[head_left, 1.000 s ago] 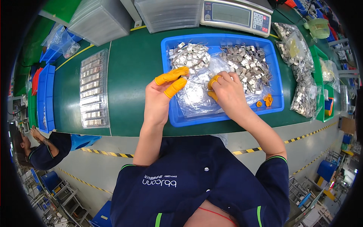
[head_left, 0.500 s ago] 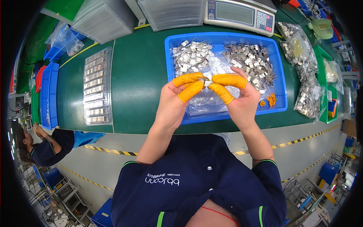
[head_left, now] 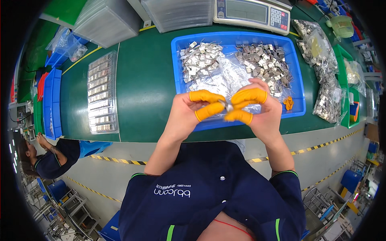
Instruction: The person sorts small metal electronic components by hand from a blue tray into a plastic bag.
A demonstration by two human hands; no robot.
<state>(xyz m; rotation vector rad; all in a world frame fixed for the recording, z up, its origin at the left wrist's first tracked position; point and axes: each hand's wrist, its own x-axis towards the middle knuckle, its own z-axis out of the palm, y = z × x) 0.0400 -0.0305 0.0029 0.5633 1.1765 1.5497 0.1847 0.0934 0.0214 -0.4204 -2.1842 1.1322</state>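
Metal clip (head_left: 229,106), small and silvery, pinched between left hand (head_left: 189,114) and right hand (head_left: 257,110), orange finger cots on both, above near edge of blue tray (head_left: 177,72) on green desk (head_left: 140,80). Likely inspecting. Next: steady grip, turn piece.

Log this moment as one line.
left hand: pinching small metal part | right hand: pinching same part | orange finger cots: on both | position: above blue tray of metal parts

Grey scale (head_left: 252,13) behind, clear tray (head_left: 102,94) left.
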